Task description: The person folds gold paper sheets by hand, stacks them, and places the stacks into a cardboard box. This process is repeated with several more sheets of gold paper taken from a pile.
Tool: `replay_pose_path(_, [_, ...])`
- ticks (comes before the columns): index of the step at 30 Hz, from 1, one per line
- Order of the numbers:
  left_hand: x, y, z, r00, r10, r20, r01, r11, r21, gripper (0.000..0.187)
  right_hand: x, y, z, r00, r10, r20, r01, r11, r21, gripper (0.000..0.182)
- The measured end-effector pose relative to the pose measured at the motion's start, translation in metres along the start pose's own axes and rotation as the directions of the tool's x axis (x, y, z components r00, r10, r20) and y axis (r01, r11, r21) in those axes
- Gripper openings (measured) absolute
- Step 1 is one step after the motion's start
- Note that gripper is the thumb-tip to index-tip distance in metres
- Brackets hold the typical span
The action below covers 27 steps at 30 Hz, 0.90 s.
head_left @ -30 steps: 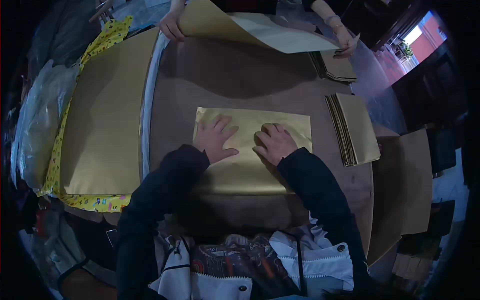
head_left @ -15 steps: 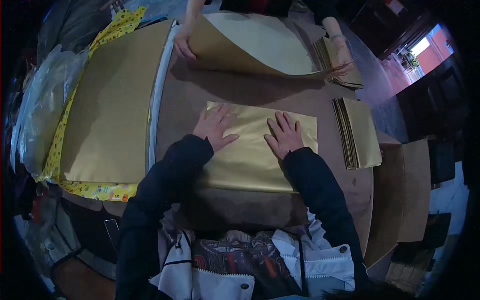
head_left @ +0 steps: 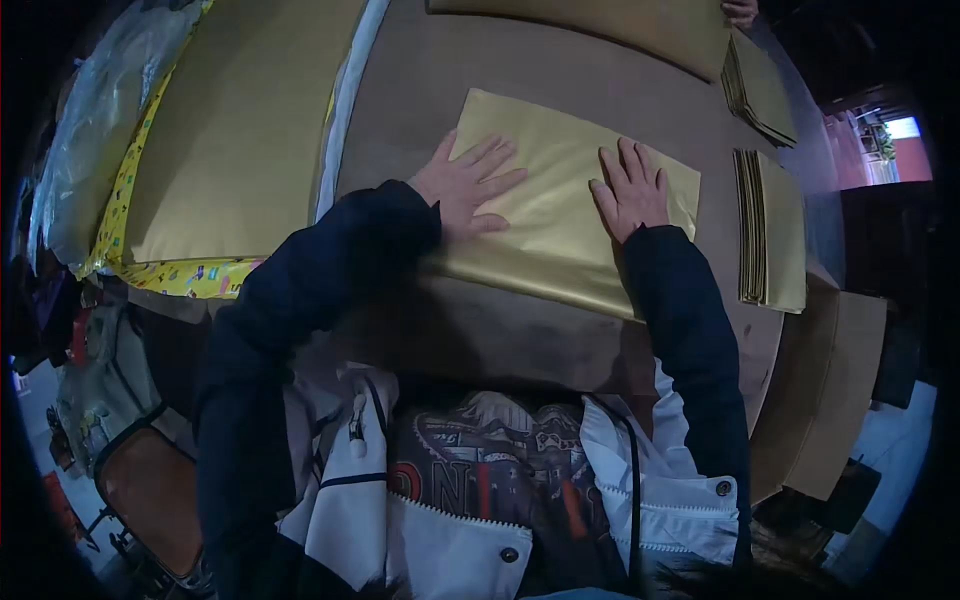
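A folded gold sheet (head_left: 570, 240) lies at a slant on the brown table (head_left: 420, 75). On its left part rests my left hand (head_left: 465, 185), fingers spread and flat. My right hand (head_left: 635, 190) lies flat on the right part of the same sheet, its fingers stretched out. Neither hand grips anything. A stack of folded gold sheets (head_left: 775, 230) stands to the right of my right hand.
Large gold sheets (head_left: 240, 130) lie on yellow patterned wrap (head_left: 190, 278) at the left. At the top, a co-worker's hand (head_left: 740, 12) is beside another large sheet (head_left: 600, 25). A second folded stack (head_left: 757, 90) and an open cardboard box (head_left: 830, 380) are at right.
The view has shifted. The gold sheet is turned slightly clockwise, with both my hands still flat on it. The co-worker's sheet, lifted and curved before, now shows only partly at the top.
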<state>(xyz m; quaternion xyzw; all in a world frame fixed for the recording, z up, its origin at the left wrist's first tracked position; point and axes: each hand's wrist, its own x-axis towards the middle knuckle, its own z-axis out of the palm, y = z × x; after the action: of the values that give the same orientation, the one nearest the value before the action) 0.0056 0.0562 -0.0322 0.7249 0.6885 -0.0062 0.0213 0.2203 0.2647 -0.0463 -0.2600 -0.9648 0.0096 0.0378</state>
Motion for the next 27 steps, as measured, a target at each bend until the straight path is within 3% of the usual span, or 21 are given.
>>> replay_pose_path(2, [-0.018, 0.009, -0.001, 0.995, 0.1, 0.026, -0.099, 0.994, -0.043, 0.067, 0.0, -0.001, 0.0, 1.0, -0.002, 0.008, 0.002, 1.0, -0.006, 0.057])
replay_pose_path(8, [-0.077, 0.028, -0.008, 0.987, 0.162, -0.022, -0.163, 0.978, -0.13, 0.06, 0.0, -0.002, -0.002, 1.0, 0.005, -0.016, -0.005, 1.0, -0.013, 0.056])
replay_pose_path(10, [-0.097, 0.029, -0.011, 0.929, -0.216, -0.302, 0.067, 0.897, -0.438, 0.05, 0.002, -0.001, -0.003, 1.0, 0.001, -0.013, -0.002, 1.0, -0.019, 0.057])
replay_pose_path(11, [-0.106, 0.026, -0.01, 0.932, -0.208, -0.298, 0.062, 0.898, -0.435, 0.05, 0.0, -0.001, -0.001, 1.0, 0.003, -0.003, -0.003, 1.0, -0.026, 0.057])
replay_pose_path(12, [-0.111, 0.024, -0.015, 0.861, -0.486, -0.151, 0.175, 0.563, -0.808, 0.044, 0.0, 0.0, 0.0, 1.0, 0.002, -0.009, -0.002, 1.0, -0.018, 0.058])
replay_pose_path(13, [-0.114, 0.027, -0.017, 0.752, -0.649, 0.114, 0.209, 0.071, -0.975, 0.038, -0.002, 0.0, 0.001, 1.0, 0.003, -0.002, -0.003, 1.0, -0.02, 0.058])
replay_pose_path(14, [-0.119, 0.028, -0.022, 0.762, -0.611, 0.215, 0.281, 0.012, -0.96, 0.032, -0.001, 0.001, 0.003, 1.0, -0.003, -0.007, 0.003, 1.0, -0.026, 0.058])
replay_pose_path(17, [-0.119, 0.03, -0.018, 0.816, -0.49, 0.306, 0.301, -0.093, -0.949, 0.035, 0.001, 0.001, 0.002, 1.0, -0.008, -0.015, 0.007, 1.0, -0.021, 0.057])
replay_pose_path(21, [-0.118, 0.029, -0.011, 0.798, -0.498, 0.338, 0.307, -0.146, -0.94, 0.038, 0.0, -0.001, -0.001, 1.0, 0.02, 0.015, -0.02, 1.0, 0.01, 0.057])
replay_pose_path(27, [-0.111, 0.031, -0.019, 0.739, -0.498, 0.454, 0.434, -0.163, -0.886, 0.041, 0.001, -0.001, -0.001, 1.0, 0.02, 0.01, -0.021, 1.0, 0.003, 0.057])
